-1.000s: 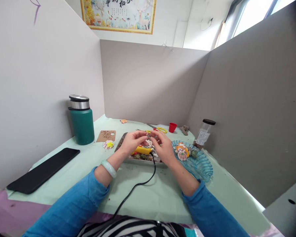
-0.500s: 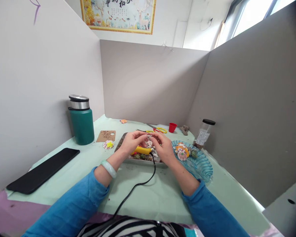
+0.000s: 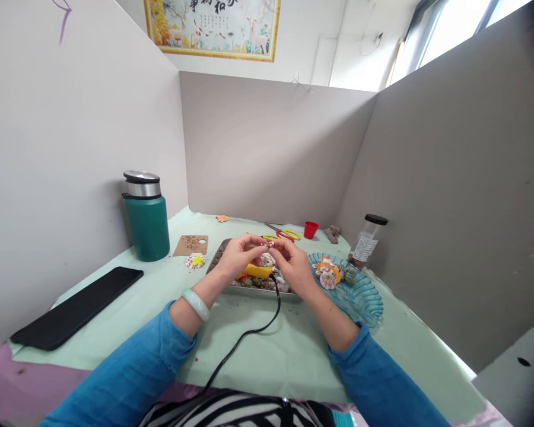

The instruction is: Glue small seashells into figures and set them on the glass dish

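Note:
Between my fingertips is a small white piece with brown specks, which looks like a shell. My left hand pinches it from one side, a pale green bangle at the wrist. From the other side my right hand grips it with thumb and fingers. Both hands hover over a metal tray of assorted shells. Below them in the tray lies a yellow-handled tool, probably a hot glue gun, its black cord running toward me.
Right of the tray sits a blue scalloped plate with decorated shells. Behind are scissors, a red cup and a clear jar. To the left are a green flask, a brown card, a flower-topped shell and a black slab.
My fingers have shifted slightly on the small piece, so its speckled surface shows more now. Both forearms and the things on the table have stayed put.

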Demonstrator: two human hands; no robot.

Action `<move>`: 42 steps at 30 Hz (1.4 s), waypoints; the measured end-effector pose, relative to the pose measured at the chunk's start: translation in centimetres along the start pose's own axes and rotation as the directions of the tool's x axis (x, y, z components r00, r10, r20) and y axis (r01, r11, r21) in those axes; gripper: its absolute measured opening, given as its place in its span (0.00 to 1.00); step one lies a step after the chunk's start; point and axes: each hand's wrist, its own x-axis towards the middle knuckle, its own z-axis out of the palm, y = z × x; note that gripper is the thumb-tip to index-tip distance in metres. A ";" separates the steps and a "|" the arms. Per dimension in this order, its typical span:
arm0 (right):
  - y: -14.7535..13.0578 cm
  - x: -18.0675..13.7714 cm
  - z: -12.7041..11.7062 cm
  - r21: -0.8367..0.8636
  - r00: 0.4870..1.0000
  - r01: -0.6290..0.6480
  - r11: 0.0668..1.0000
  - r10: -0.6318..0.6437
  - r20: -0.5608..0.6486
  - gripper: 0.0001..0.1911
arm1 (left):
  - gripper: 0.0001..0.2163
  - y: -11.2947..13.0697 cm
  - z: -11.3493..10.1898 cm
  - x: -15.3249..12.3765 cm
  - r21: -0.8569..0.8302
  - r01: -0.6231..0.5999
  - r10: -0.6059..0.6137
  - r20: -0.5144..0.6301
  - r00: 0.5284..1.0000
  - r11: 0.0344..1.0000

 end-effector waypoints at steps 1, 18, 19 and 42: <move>0.0 0.0 0.0 -0.005 1.000 0.004 1.000 -0.004 -0.008 0.11 | 0.16 0.0 0.0 0.0 0.000 0.006 -0.006 -0.001 1.000 1.000; -0.1 -0.1 -0.2 0.010 0.998 0.062 0.998 -0.062 0.030 0.09 | 0.14 0.1 -0.4 -0.1 -0.052 -0.002 0.008 0.119 0.993 0.999; -0.2 0.0 -0.2 0.010 0.997 0.072 0.997 -0.072 0.030 0.08 | 0.14 0.1 -0.4 -0.1 -0.036 -0.018 0.022 0.121 0.992 0.999; -0.7 0.1 -0.3 0.006 0.990 0.129 0.992 -0.130 0.051 0.09 | 0.14 0.2 -0.1 0.1 -0.041 -0.031 0.032 0.035 0.999 0.999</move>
